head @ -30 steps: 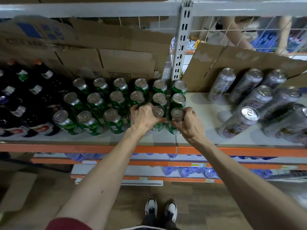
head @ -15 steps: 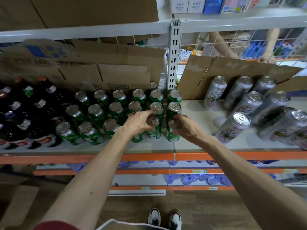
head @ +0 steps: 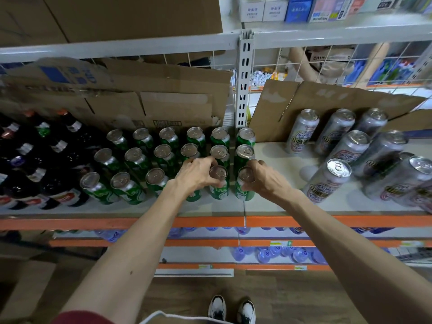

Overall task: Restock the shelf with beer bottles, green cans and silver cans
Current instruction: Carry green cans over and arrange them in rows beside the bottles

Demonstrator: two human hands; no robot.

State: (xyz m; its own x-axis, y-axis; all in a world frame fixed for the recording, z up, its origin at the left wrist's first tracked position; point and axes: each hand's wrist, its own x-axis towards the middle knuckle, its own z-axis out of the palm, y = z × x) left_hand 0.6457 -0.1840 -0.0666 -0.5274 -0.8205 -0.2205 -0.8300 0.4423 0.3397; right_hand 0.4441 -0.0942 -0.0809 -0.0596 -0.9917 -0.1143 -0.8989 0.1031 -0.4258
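- My left hand (head: 197,175) curls round the top of a green can (head: 218,191), which stands upright in the front row of the shelf (head: 268,208).
- My right hand (head: 266,181) grips the neighbouring green can (head: 244,195) the same way, both arms outstretched.
- Behind stand more green cans (head: 163,153), with silver cans (head: 327,183) to the right and beer bottles (head: 35,164) to the left.

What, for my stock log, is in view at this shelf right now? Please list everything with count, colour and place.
green cans: about eighteen, green with silver tops, three rows mid-shelf
silver cans: at least seven, silver, shelf's right part
beer bottles: count unclear, dark, shelf's left part
shelf: one, pale top, orange edge
cardboard: several flattened sheets, brown, behind the cans
small boxes: several, white and blue, top shelf
water bottles: several, blue caps, lower shelves
shoes: two, white and black, floor
left hand: grips a front-row green can
right hand: grips the next front-row green can
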